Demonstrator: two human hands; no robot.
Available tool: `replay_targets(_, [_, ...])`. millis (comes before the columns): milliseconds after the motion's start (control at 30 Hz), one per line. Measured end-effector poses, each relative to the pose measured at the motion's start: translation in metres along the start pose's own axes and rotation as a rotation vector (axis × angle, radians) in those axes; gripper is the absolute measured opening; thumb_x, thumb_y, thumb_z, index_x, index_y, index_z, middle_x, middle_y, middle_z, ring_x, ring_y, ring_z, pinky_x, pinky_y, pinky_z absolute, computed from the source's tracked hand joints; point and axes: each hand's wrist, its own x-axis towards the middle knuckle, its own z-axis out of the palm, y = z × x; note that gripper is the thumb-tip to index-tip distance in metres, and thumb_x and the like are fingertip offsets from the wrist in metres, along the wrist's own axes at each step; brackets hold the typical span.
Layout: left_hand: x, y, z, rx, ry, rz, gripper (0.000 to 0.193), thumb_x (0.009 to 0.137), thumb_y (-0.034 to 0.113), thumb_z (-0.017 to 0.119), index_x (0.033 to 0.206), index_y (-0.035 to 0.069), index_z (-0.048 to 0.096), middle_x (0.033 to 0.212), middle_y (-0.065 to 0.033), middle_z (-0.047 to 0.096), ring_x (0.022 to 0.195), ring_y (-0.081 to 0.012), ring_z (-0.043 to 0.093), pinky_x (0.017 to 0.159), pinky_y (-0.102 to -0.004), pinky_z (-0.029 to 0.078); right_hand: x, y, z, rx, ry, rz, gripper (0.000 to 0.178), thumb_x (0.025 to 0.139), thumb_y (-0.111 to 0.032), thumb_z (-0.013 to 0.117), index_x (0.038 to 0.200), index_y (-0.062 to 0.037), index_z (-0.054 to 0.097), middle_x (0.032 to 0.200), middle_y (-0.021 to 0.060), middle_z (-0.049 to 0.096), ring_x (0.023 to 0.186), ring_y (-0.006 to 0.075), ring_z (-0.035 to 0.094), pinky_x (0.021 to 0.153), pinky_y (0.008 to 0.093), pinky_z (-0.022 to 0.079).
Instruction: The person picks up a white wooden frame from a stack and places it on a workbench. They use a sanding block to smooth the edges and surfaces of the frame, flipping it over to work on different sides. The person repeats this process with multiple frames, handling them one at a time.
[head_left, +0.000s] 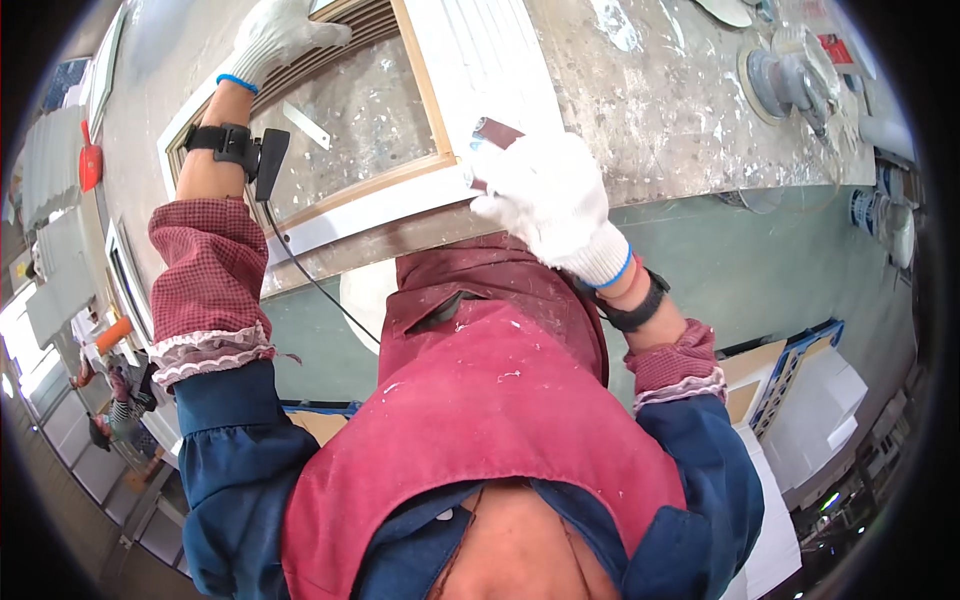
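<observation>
A frame with a white face (490, 60), bare-wood inner edges and stacked slats (375, 22) lies on the worktable. My left hand (280, 42), in a white knit glove, lies over the slats at the frame's far left, thumb stretched out to the right. Its other fingertips are hard to make out near the top edge. My right hand (555, 200), gloved too, is closed around a piece of reddish-brown sandpaper (498, 132) at the frame's near right corner. Whether the sandpaper wraps a block is hidden by the glove. A flat pale strip (306, 124) lies inside the frame opening.
The worktable (660, 130) is spattered with white. A round-based power sander (785, 82) stands at its far right. A black cable (310, 275) hangs from my left wrist strap. Cardboard and white sheets (815, 400) stand at right; another person (125, 420) is far left.
</observation>
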Motion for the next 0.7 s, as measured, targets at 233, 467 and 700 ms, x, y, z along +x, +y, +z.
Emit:
replay_targets(233, [-0.01, 0.002, -0.006, -0.054, 0.004, -0.076, 0.045, 0.062, 0.033, 0.074, 0.099, 0.007, 0.069, 0.084, -0.0159, 0.069, 0.076, -0.0282, 0.066, 0.07, -0.0367, 0.05, 0.026, 0.025, 0.026, -0.132, 0.024, -0.159, 0.018, 0.073, -0.023, 0.073, 0.089, -0.015, 0.07, 0.078, 0.0039, 0.063, 0.075, 0.0242, 0.062, 0.067, 0.0346, 0.05])
replay_targets(467, [-0.005, -0.015, 0.011, -0.284, 0.02, -0.091, 0.046, 0.064, 0.028, 0.075, 0.098, -0.001, 0.065, 0.08, -0.0147, 0.068, 0.074, -0.0221, 0.064, 0.066, -0.0348, 0.05, -0.004, -0.011, -0.001, -0.008, -0.235, -0.078, 0.012, 0.074, -0.02, 0.073, 0.082, -0.0115, 0.07, 0.071, 0.0063, 0.06, 0.069, 0.0232, 0.062, 0.064, 0.0347, 0.05])
replay_targets(700, [-0.007, -0.015, 0.014, -0.458, 0.004, -0.03, 0.041, 0.066, 0.021, 0.074, 0.099, -0.003, 0.065, 0.08, -0.0121, 0.068, 0.07, -0.0185, 0.063, 0.063, -0.0324, 0.051, 0.008, -0.005, 0.0, 0.096, -0.151, 0.006, 0.014, 0.077, -0.02, 0.072, 0.085, -0.0084, 0.07, 0.067, 0.0074, 0.061, 0.06, 0.0242, 0.059, 0.054, 0.0334, 0.047])
